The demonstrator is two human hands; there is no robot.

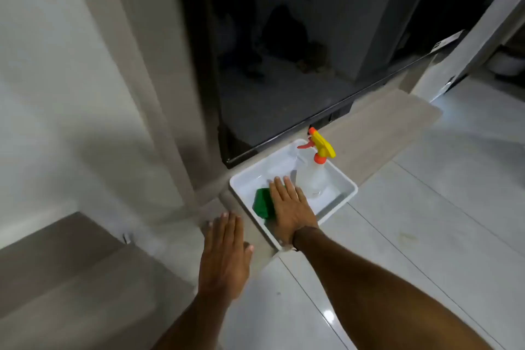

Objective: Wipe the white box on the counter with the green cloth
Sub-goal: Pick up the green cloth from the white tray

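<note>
A shallow white box sits on a grey-brown ledge in front of a dark glass panel. Inside it lies a folded green cloth, with my right hand laid flat on top, fingers straight and together; the palm hides part of the cloth. My left hand rests flat on the ledge just left of the box, fingers extended, holding nothing. A clear spray bottle with a yellow and orange trigger head stands in the box, right beside my right fingertips.
The dark glass panel rises directly behind the box. A beige pillar stands to the left. Glossy pale floor tiles spread to the right and below. A wooden surface lies at lower left.
</note>
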